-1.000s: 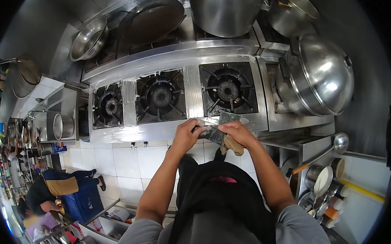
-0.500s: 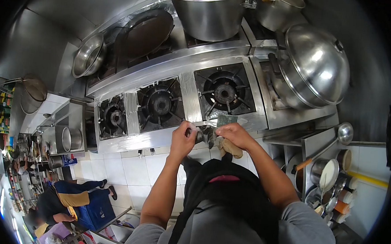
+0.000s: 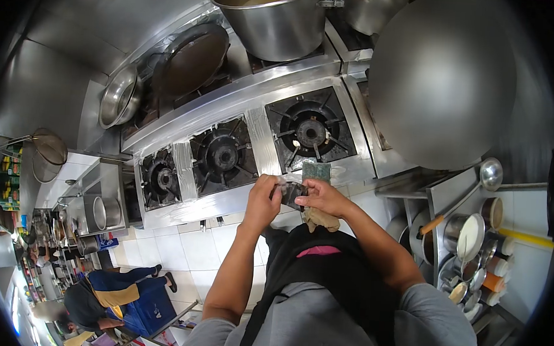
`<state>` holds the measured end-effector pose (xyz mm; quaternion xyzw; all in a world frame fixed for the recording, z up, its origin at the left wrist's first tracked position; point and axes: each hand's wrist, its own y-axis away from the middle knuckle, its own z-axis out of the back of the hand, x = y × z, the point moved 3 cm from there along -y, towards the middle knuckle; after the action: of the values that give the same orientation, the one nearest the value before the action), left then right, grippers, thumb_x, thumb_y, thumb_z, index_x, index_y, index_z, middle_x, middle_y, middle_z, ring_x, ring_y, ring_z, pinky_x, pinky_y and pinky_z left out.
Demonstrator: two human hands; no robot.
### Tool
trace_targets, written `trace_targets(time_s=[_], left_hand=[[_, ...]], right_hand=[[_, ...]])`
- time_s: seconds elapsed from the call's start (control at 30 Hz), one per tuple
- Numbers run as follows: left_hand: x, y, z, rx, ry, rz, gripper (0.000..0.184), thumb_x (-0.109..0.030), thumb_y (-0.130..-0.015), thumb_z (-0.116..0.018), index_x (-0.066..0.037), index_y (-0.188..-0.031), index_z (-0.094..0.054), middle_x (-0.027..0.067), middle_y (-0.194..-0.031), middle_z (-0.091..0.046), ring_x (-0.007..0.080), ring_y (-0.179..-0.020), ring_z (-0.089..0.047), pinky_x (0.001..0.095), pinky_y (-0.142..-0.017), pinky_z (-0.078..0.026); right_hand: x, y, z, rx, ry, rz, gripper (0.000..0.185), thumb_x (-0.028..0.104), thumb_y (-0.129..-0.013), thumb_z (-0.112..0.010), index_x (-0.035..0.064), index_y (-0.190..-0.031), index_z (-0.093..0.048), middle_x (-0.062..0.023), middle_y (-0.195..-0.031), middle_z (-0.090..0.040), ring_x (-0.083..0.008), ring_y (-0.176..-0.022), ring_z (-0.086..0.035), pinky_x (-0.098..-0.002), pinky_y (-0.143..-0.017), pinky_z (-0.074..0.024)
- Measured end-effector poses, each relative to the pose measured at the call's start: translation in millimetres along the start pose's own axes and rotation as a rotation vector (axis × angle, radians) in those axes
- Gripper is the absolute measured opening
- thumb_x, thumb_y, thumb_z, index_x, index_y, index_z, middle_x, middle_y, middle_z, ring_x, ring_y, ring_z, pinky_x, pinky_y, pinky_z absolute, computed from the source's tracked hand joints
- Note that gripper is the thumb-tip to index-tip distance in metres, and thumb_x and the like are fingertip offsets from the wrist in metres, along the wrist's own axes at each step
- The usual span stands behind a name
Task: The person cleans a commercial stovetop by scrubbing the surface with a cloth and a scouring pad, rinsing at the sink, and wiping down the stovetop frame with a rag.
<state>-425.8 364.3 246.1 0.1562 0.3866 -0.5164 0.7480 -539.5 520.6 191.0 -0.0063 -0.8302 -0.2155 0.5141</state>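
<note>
Both hands meet over the front edge of the stove, holding a dark, thin, partly see-through item (image 3: 293, 195) between them. My left hand (image 3: 264, 202) pinches its left side. My right hand (image 3: 324, 199) grips its right side, with thumb and fingers closed. Just beyond my right hand a green scouring pad (image 3: 316, 171) lies on the steel front edge. A tan cloth (image 3: 321, 220) hangs below my right hand. The nearest burner (image 3: 310, 133) is straight ahead of the hands, and white lather coats the steel strips between burners.
At the back stand a large pot (image 3: 272, 22), a dark wok (image 3: 192, 62) and a steel bowl (image 3: 120, 96). A blurred round area covers the right. Containers and a ladle (image 3: 490, 174) are at lower right. A person (image 3: 88, 301) bends near a blue bin (image 3: 151, 307) at lower left.
The view has shifted, so the stove sits at a steeper tilt. My hands have drawn closer together, with the dark item still between them.
</note>
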Motion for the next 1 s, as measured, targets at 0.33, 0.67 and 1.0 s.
trace_targets(time_s=[0.33, 0.67, 1.0], left_hand=[[-8, 6, 9, 0.28, 0.229, 0.071, 0.018, -0.004, -0.081, -0.074, -0.001, -0.097, -0.066, 0.0119, -0.1, -0.06, 0.0281, -0.095, -0.06, 0.0337, -0.085, -0.048], [7, 19, 0, 0.251, 0.226, 0.206, 0.016, -0.004, -0.079, -0.076, 0.0, -0.089, -0.066, 0.013, -0.091, -0.065, 0.0274, -0.083, -0.064, 0.033, -0.076, -0.05], [48, 47, -6, 0.279, 0.691, 0.629, 0.025, -0.005, -0.082, -0.079, 0.001, -0.104, -0.07, 0.0016, -0.091, -0.068, 0.0087, -0.081, -0.059, 0.025, -0.076, -0.05]], right_hand=[[-5, 0, -1, 0.052, 0.062, 0.109, 0.023, 0.014, -0.086, -0.081, 0.0048, -0.094, -0.062, 0.0041, -0.087, -0.06, -0.0043, -0.082, -0.054, -0.0229, -0.074, -0.0462], [-10, 0, -5, -0.005, 0.435, 0.197, 0.019, 0.01, -0.088, -0.072, 0.0038, -0.101, -0.06, 0.0023, -0.083, -0.058, -0.007, -0.082, -0.057, -0.0258, -0.077, -0.0476], [1, 2, 0, -0.163, 0.371, 0.211, 0.025, 0.016, -0.088, -0.072, -0.0001, -0.104, -0.062, -0.0033, -0.075, -0.062, -0.0105, -0.069, -0.056, -0.0291, -0.066, -0.0475]])
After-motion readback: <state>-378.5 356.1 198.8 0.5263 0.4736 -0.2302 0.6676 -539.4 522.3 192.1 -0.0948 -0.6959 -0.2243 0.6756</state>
